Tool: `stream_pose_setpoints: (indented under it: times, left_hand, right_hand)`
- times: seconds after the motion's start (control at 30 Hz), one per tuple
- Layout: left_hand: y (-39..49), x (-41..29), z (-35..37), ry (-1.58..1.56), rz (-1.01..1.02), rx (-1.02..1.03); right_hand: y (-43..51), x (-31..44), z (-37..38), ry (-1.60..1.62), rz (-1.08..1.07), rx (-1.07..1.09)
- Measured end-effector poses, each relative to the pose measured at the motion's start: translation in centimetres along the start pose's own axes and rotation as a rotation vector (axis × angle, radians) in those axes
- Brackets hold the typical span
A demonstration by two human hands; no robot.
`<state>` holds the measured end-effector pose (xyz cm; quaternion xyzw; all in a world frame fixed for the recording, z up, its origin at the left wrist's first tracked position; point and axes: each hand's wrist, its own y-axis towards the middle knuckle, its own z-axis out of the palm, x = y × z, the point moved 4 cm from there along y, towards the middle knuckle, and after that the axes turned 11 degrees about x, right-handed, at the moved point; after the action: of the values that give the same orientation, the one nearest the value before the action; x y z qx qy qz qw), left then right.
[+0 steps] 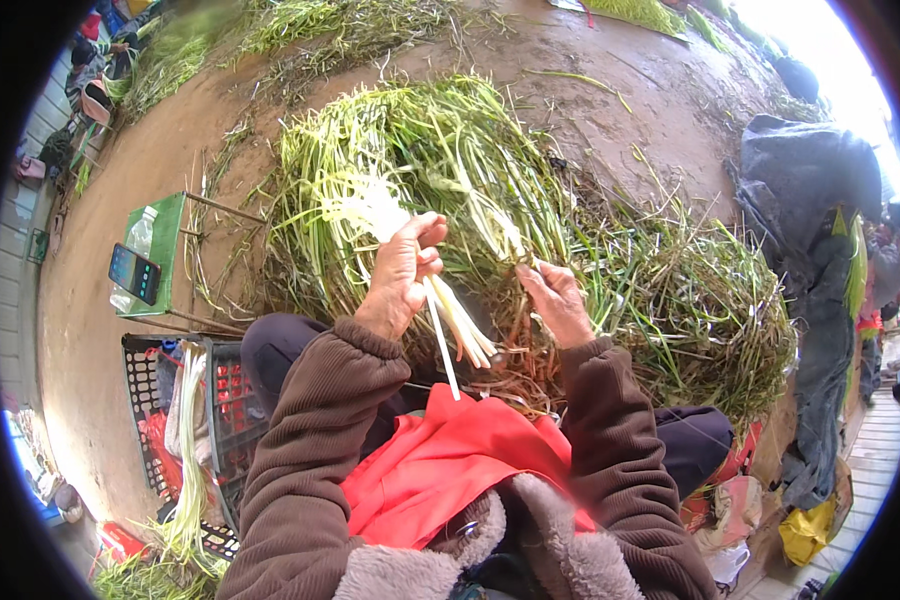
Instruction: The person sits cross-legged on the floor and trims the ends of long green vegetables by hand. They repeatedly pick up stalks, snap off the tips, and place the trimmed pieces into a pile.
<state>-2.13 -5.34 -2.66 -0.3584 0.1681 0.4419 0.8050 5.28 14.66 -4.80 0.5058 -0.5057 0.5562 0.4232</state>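
Observation:
My left hand (pixel 403 274) is closed around a small bunch of pale, chive-like stalks (pixel 461 322). Their white ends point down towards my lap, and one thin stalk hangs lower than the others. The leafy upper part above my fist is washed out by glare. Thumb and fingertips of my right hand (pixel 556 300) pinch the root end of another pale clump of stalks (pixel 497 225), which lies over the large heap of long green leaves (pixel 390 127). Brown roots and dry scraps (pixel 525 322) show between my hands. A red apron (pixel 457 465) covers my lap.
Withered leaf trimmings (pixel 697 315) are heaped at the right. On the left, a green stool (pixel 166 240) bears a phone (pixel 133 274) and a plastic bottle (pixel 142 232). Near my left knee stands a black plastic crate (pixel 225 420) with stalks across it. A person in dark clothes (pixel 810 172) is at right.

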Motion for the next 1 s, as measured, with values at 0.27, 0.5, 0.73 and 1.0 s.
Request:
stream_pose_setpoints:
  times: [0.27, 0.5, 0.73, 1.0]
  left_hand:
    - [0.6, 4.9, 0.4, 0.372, -0.239, 0.183]
    - [1.4, 5.8, 0.0, 0.239, -0.193, 0.187]
    - [2.2, 5.4, -1.0, 0.164, -0.140, 0.047]
    - [2.2, 4.2, -1.2, 0.207, -0.017, -0.002]
  right_hand:
    - [-1.7, 0.6, 1.1, -0.413, -0.125, 0.022]
    - [-2.8, 1.4, 3.2, -0.660, -0.196, -0.151]
    - [-3.7, -4.2, 0.8, -0.490, -0.053, -0.553]
    - [-8.9, -16.9, -8.4, 0.366, 0.325, -0.899]
